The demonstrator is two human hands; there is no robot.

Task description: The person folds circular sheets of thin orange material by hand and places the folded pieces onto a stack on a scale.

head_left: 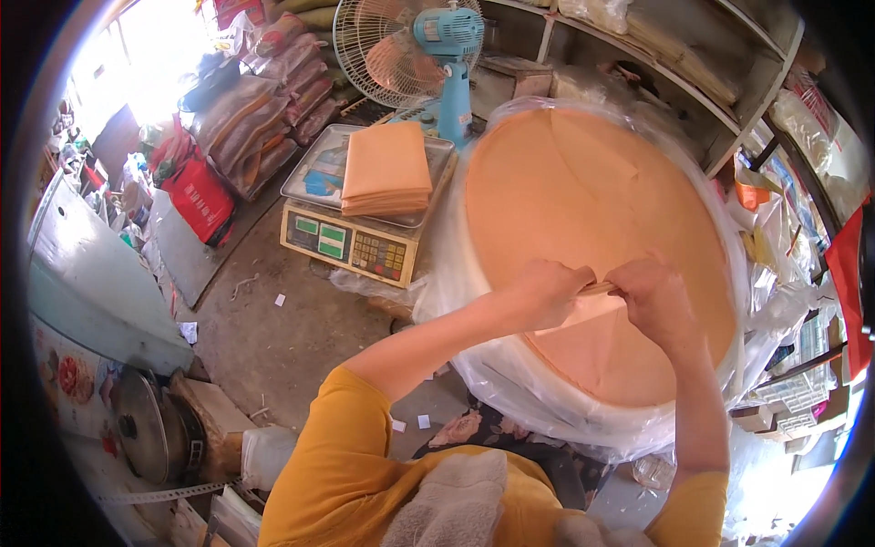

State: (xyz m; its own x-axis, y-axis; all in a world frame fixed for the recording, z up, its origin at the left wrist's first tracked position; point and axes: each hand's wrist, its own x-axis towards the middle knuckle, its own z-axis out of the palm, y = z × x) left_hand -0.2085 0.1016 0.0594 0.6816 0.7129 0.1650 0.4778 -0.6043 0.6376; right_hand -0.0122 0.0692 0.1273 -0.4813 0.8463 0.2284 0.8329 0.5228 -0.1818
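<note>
A big round stack of thin orange sheets (583, 191) lies in front of me, wrapped around its side in clear plastic (538, 392). My left hand (545, 290) and my right hand (658, 301) meet near the stack's front middle. Both pinch the edge of a folded wedge of orange sheets (597, 346) that rests on top of the stack. On a metal weighing scale (351, 239) to the left sits a folded pile of the same orange sheets (387, 169).
A blue standing fan (428, 55) stands behind the scale. Filled sacks (264, 109) are piled at the back left, next to a red bag (200, 196). Shelves (711, 64) run along the back right. A metal pot (150, 428) sits at the lower left on the concrete floor.
</note>
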